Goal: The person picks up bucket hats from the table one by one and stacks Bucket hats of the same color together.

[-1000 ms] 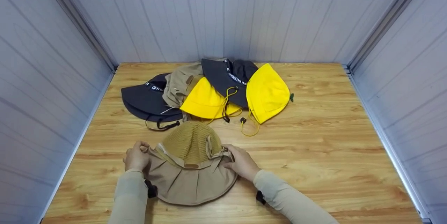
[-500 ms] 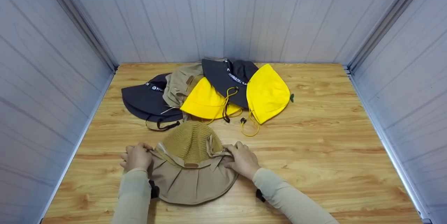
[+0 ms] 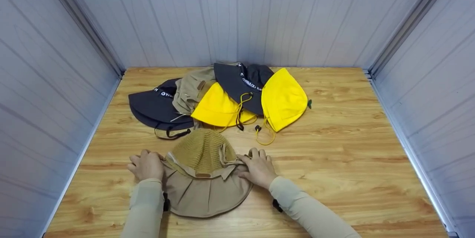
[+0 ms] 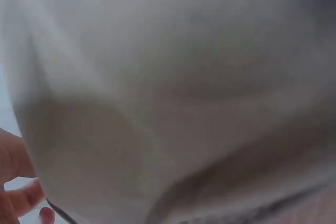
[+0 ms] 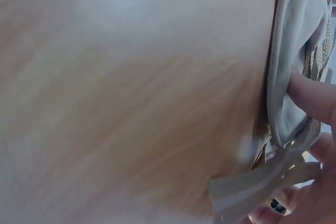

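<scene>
A sun hat (image 3: 202, 197) lies on the table in the head view, its ribbed tan crown pointing away and its wide beige brim toward me. My left hand (image 3: 146, 165) pinches the brim's left side where it meets the crown. Beige cloth (image 4: 157, 103) fills most of the left wrist view, with a few fingers (image 4: 21, 198) at the left edge. My right hand (image 3: 259, 169) holds the brim's right side, thumb on top and the other fingers partly hidden. A loose cloth tie (image 5: 252, 187) hangs by that hand in the right wrist view.
Behind the sun hat several hats overlap: a dark one (image 3: 156, 106), a beige one (image 3: 189, 86), a yellow one (image 3: 215, 108), another dark one (image 3: 235, 86) and a yellow one (image 3: 284, 101) with a cord. Pale panel walls (image 3: 237, 15) enclose the wooden table (image 3: 352, 149) on three sides.
My left hand has shifted slightly right, bringing the brim's left edge inward. The right hand's fingers have lifted and spread a little. The other hats lie as before.
</scene>
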A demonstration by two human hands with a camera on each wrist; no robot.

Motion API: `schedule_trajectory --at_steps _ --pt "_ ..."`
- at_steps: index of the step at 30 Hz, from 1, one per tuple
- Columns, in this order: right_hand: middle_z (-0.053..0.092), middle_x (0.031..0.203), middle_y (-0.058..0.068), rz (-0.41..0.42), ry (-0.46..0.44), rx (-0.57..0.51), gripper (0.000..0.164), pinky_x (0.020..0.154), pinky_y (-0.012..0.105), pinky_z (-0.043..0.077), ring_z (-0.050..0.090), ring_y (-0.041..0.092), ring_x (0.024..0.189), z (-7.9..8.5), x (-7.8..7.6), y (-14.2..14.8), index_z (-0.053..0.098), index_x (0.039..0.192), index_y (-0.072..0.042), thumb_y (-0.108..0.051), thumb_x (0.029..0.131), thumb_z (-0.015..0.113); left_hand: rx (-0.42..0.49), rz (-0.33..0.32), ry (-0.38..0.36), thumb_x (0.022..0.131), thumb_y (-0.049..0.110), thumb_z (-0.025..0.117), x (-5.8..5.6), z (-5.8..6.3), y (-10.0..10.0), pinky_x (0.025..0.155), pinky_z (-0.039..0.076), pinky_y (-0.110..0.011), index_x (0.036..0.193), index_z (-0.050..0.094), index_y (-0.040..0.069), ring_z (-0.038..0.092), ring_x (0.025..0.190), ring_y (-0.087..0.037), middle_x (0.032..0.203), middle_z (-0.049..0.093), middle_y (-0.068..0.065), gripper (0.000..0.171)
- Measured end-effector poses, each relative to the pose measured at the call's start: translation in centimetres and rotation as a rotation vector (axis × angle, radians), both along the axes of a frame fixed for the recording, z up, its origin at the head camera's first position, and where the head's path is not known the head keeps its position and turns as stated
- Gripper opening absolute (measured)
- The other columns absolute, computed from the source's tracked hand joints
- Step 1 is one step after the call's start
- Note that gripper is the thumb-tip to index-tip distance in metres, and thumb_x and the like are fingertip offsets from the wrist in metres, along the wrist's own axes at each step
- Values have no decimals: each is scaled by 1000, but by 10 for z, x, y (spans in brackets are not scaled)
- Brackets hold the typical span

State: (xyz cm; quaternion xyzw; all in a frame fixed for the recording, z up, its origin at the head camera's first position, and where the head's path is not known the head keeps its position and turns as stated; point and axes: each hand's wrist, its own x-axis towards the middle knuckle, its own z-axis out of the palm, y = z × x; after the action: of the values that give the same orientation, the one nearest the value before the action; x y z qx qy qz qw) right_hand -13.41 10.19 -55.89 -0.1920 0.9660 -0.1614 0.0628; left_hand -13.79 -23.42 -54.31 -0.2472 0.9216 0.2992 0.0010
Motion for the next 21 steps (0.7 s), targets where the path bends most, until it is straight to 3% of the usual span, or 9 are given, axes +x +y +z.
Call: schedule_trajectory --at_steps 2,4,7,10,17,21 --pt "48 122 14 2 -13 -1 62 72 37 31 41 29 99 -1 -1 0 58 139 -24 -44 83 77 -50 -47 -14 95 7 50 1 0 2 85 32 -54 91 71 0 30 102 -43 113 49 -26 22" --pt "47 123 14 5 -25 -2 63 72 38 32 40 30 100 -1 -1 1 58 139 -24 -45 83 76 -174 -145 -30 95 0 52 2 2 3 85 38 -57 89 74 -2 36 103 -45 112 54 -27 23" --pt "46 123 14 19 -36 1 64 73 38 32 40 30 101 -1 -3 2 56 141 -24 -47 84 75 -278 -267 -76 95 -5 51 2 7 6 75 51 -58 92 74 -5 43 104 -49 110 57 -31 23" --pt "45 121 14 39 -54 -9 65 75 39 33 39 29 101 0 -5 4 54 143 -23 -47 85 74 -332 -351 -122 94 -5 49 0 14 9 67 55 -59 93 72 -7 51 100 -48 102 59 -30 23" --pt "43 115 9 40 -144 -115 70 79 42 30 36 30 105 4 -11 11 53 144 -20 -43 83 77 -318 -420 -317 97 6 45 -5 31 20 74 54 -62 110 69 -8 56 105 -47 110 61 -31 30" --pt "48 116 8 -42 -248 -266 70 86 46 33 37 30 109 7 -16 15 55 143 -19 -42 81 79 -328 -429 -332 97 8 47 -6 35 26 75 53 -64 111 67 -11 57 102 -51 109 61 -34 31"
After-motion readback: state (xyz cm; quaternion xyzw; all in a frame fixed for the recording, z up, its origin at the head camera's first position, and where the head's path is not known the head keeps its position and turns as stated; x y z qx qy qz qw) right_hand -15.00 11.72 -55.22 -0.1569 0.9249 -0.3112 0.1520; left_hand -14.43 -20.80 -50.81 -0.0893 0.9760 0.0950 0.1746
